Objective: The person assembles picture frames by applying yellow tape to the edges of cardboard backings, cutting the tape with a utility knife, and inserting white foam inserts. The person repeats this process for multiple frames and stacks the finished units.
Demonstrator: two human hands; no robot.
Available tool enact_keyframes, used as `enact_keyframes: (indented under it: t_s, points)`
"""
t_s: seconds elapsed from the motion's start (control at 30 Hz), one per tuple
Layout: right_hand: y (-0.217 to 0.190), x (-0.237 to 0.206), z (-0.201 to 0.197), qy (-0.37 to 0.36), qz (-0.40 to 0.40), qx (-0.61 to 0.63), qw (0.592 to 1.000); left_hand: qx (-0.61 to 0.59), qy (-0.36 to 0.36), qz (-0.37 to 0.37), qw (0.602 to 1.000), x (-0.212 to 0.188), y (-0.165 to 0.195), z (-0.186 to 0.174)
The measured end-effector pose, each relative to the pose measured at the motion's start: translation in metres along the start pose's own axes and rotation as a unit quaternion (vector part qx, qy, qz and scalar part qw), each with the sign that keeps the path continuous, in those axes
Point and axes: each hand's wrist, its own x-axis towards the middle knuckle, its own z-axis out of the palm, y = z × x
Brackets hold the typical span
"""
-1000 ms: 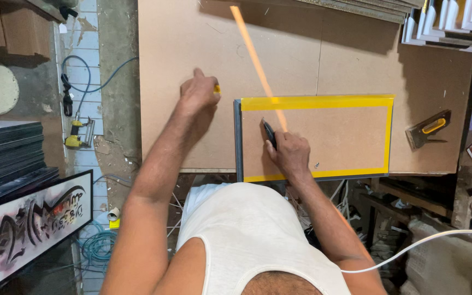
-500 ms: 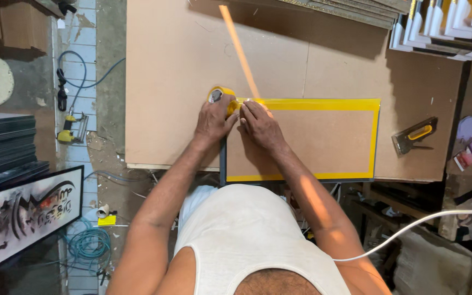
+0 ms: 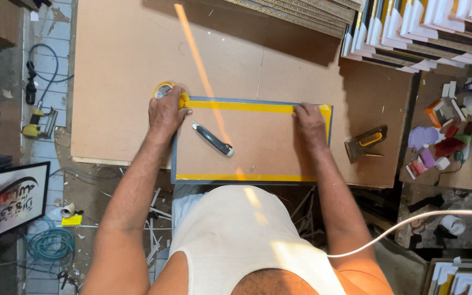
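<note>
I am looking down at a rectangular brown backing board with a grey frame edge that is lying flat on the brown fibreboard table. My left hand is grasping a roll of yellow tape at the board's far left corner, fingers curled over it. A strip of yellow tape is running from the roll along the board's far edge to my right hand, which is pressing flat, fingers extended and holding nothing, on the strip near the far right corner. A grey and black utility knife is lying loose on the board between my hands. A staple gun with a yellow handle is resting on the table just right of the board.
</note>
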Motion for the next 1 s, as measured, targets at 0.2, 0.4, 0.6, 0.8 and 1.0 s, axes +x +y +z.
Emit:
enact_keyframes:
  t_s: [0.2,0.4,0.6,0.8,1.0]
  points:
    - [0.093,-0.015,-0.025,-0.009,0.052,0.038,0.998,-0.007,-0.019,-0.063,0.998,0.003,0.007,0.001]
    - [0.027,0.020,0.003,0.003,-0.010,0.052,0.999,-0.010,-0.007,-0.075,0.997,0.005,0.017,-0.002]
    - [-0.133,0.088,0.050,0.001,-0.111,0.211,0.971,0.020,-0.018,-0.111,0.993,0.009,0.030,-0.005]
    - [-0.138,0.098,0.042,-0.033,-0.133,0.256,0.957,0.028,-0.021,-0.122,0.992,0.009,0.035,-0.012]
    - [0.016,0.035,0.002,-0.033,-0.021,0.117,0.992,0.027,-0.037,-0.120,0.992,0.010,0.032,-0.016]
